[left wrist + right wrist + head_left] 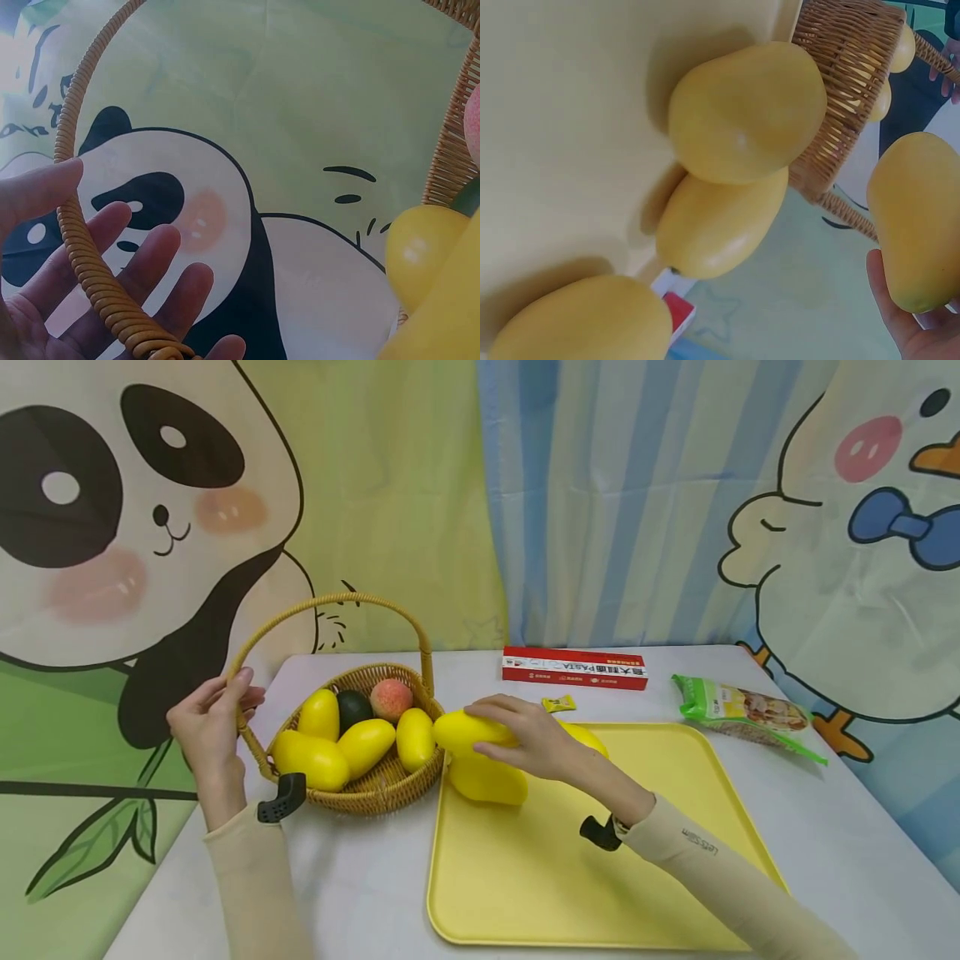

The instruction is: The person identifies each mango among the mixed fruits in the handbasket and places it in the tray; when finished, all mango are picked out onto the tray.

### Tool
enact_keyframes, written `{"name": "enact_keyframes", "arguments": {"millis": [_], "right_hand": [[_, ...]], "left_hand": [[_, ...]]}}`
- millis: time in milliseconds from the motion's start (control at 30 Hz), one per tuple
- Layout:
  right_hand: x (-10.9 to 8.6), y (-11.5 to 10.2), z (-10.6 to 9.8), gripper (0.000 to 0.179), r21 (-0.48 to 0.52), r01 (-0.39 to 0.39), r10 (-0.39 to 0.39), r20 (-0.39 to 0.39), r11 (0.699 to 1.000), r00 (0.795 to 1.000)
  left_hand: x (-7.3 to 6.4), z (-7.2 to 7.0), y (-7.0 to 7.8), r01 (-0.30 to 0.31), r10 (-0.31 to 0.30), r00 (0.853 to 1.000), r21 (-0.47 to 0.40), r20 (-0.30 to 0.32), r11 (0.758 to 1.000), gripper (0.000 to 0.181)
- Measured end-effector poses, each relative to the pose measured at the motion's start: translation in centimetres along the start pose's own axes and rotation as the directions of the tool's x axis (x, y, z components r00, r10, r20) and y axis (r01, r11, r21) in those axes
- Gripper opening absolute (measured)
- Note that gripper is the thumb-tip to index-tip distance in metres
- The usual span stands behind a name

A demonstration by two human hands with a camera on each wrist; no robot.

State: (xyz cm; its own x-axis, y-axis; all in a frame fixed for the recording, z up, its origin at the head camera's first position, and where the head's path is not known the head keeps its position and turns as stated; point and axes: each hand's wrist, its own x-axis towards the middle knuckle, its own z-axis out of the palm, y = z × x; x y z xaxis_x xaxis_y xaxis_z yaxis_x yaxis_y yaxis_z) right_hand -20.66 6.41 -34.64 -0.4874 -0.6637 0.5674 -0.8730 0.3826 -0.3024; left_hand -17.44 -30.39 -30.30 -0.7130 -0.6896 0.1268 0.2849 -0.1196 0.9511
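Observation:
My left hand (pixel 213 731) holds the left side of the handle (pixel 330 600) of a wicker basket (pixel 390 795), thumb and fingers around it. Inside the basket lie several yellow mangoes (pixel 367 746), a dark green avocado (pixel 352 710) and a pink-orange peach (pixel 392 699). With my right hand (pixel 536 739) I grip a mango (pixel 917 221) near the basket's right rim, raised over the yellow tray (pixel 600 860). Below it on the tray sits another mango (pixel 487 781), with one more mango (pixel 588 739) partly hidden behind my hand; the right wrist view shows three mangoes on the tray.
Behind the tray lies a red and white pasta box (pixel 573 668), with a small yellow packet (pixel 558 703) in front of it. A green food bag (pixel 750 714) lies at the right of the white table (pixel 360 893). Cartoon curtains (pixel 405 527) hang at the back.

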Motion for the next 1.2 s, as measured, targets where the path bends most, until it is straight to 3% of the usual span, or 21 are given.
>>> {"name": "enact_keyframes", "arguments": {"millis": [667, 967, 1200], "right_hand": [[-5.7, 1.7, -2.0, 0.044, -0.052, -0.095, 0.093, -0.041, 0.994, 0.995], [-8.1, 2.3, -2.3, 0.047, -0.078, -0.184, 0.182, -0.032, 0.980, 0.983], [-9.5, 2.6, -1.9, 0.047, -0.085, -0.194, 0.192, -0.035, 0.977, 0.981]], "left_hand": [[-0.1, -0.1, 0.0, -0.003, 0.003, 1.000, 0.002, -0.002, 1.000, 0.031], [0.0, -0.1, 0.0, -0.012, 0.012, 1.000, 0.001, 0.000, 1.000, 0.031], [-0.1, -0.1, -0.1, -0.011, 0.011, 1.000, 0.016, 0.005, 1.000, 0.034]]}}
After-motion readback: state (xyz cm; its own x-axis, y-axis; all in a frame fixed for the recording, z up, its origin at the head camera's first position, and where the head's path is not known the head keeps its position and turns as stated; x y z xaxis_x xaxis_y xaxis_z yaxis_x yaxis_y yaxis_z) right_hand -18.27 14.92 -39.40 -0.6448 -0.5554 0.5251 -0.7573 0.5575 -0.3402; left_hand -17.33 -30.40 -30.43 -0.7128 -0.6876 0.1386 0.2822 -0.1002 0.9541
